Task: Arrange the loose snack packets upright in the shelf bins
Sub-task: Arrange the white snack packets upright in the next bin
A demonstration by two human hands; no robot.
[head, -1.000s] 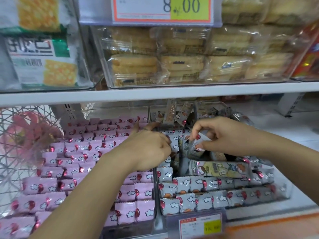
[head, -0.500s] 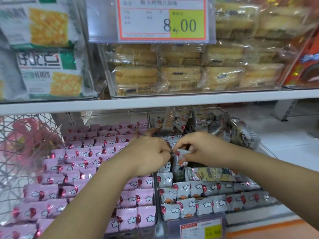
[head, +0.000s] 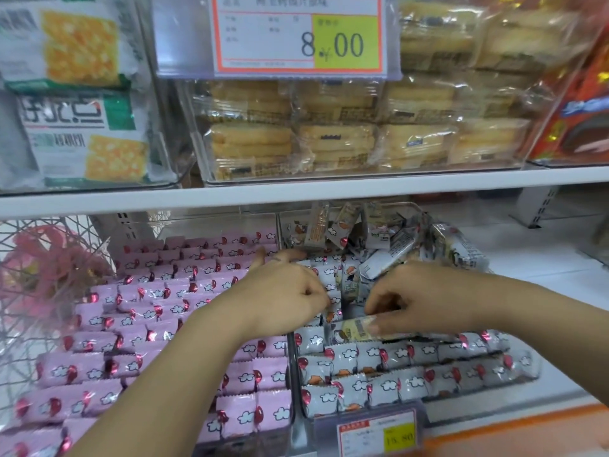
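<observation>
- R hand point(head: 425, 301) has dropped onto the flat yellow packet point(head: 354, 328), fingers curled, pinching it; prob next to stand.
- L hand point(head: 290, 291) still curled round upright white pkts point(head: 330, 285), holding gap.

The fingertips of the left grip point(head: 283, 291) are tucked out of sight among the grey packets point(head: 375, 354), so I cannot tell whether they hold one, and its forearm covers some pink packets point(head: 148, 308). The right grip point(head: 425, 301) pinches the yellow packet point(head: 354, 328) and hides its right end. The upper price tag point(head: 300, 34) is cut by the top edge, the lower price tag point(head: 379, 433) by the bottom edge, and their small print is too blurred to read.
</observation>
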